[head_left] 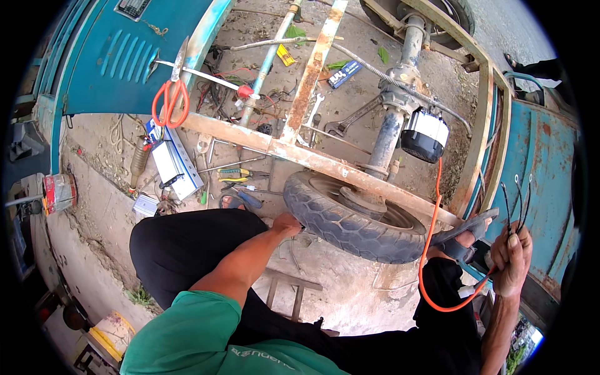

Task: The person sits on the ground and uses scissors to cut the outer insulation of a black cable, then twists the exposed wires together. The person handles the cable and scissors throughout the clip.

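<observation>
My right hand (512, 257) pinches several thin black wires (520, 203) whose tips, some with ring terminals, stick up above the fingers. An orange cable (431, 294) loops from that hand past the tyre and up to a black and silver motor (425, 134) on the axle. A pale connector (466, 291) sits on the cable near my wrist. Beside the left edge of the black rubber tyre (350, 228), my left hand (287, 225) is closed, its fingertips partly hidden; what it grips, if anything, is too small to make out.
A rusty metal frame (319, 164) surrounds the axle (394, 128). Orange-handled scissors (171, 100) rest by the teal panel (112, 69). Pliers (240, 172), a large wrench (356, 115), a blue box (345, 75) and loose wires lie on the ground. A metal stand (290, 284) is between my legs.
</observation>
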Action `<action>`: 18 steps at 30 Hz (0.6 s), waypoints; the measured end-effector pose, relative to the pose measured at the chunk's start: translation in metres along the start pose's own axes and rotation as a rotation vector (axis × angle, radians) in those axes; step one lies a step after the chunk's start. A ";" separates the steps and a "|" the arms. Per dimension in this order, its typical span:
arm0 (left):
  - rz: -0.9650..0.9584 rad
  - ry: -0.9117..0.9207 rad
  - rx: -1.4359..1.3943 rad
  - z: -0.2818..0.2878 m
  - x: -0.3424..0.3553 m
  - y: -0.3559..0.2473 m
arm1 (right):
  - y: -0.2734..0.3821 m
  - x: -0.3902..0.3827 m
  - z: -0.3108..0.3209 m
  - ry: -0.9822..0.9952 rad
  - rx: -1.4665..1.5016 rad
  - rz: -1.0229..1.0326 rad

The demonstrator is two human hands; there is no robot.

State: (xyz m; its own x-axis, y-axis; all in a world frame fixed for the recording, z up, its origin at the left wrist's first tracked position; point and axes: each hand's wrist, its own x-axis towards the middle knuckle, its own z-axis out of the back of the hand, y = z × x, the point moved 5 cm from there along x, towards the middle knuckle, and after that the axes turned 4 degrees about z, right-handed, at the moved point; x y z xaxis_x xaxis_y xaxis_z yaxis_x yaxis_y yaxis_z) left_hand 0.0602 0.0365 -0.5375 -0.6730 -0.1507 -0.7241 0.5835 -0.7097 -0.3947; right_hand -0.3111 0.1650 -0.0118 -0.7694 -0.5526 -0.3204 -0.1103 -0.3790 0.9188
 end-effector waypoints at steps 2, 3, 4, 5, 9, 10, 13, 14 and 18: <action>-0.032 0.045 0.028 0.020 -0.011 -0.005 | 0.010 -0.003 -0.009 0.033 0.005 0.033; -0.041 0.057 0.041 0.028 -0.017 -0.007 | 0.017 -0.005 -0.015 0.048 0.004 0.054; -0.043 0.064 0.046 0.035 -0.020 -0.009 | 0.024 -0.006 -0.021 0.062 -0.001 0.077; -0.043 0.066 0.046 0.041 -0.024 -0.010 | 0.032 -0.008 -0.027 0.078 -0.005 0.100; 0.267 0.064 -0.312 0.071 -0.046 -0.006 | 0.063 -0.017 -0.043 0.097 -0.057 0.198; 0.362 0.054 -0.391 0.096 -0.064 -0.011 | 0.070 -0.021 -0.047 0.081 -0.066 0.223; 0.483 -0.005 -0.495 0.128 -0.084 -0.008 | 0.090 -0.033 -0.057 0.127 -0.100 0.260; 0.492 -0.033 -0.509 0.134 -0.089 -0.006 | 0.101 -0.041 -0.063 0.156 -0.118 0.271; 0.454 -0.136 -0.587 0.173 -0.123 -0.014 | 0.128 -0.079 -0.087 0.219 -0.202 0.294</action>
State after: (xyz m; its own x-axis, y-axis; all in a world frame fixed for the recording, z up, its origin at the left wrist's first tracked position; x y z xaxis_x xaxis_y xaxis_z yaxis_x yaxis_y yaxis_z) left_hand 0.0563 -0.0540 -0.3457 -0.3369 -0.4513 -0.8263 0.9375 -0.0801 -0.3385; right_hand -0.2102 0.0953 0.1114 -0.5955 -0.7954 -0.1127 0.2364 -0.3075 0.9217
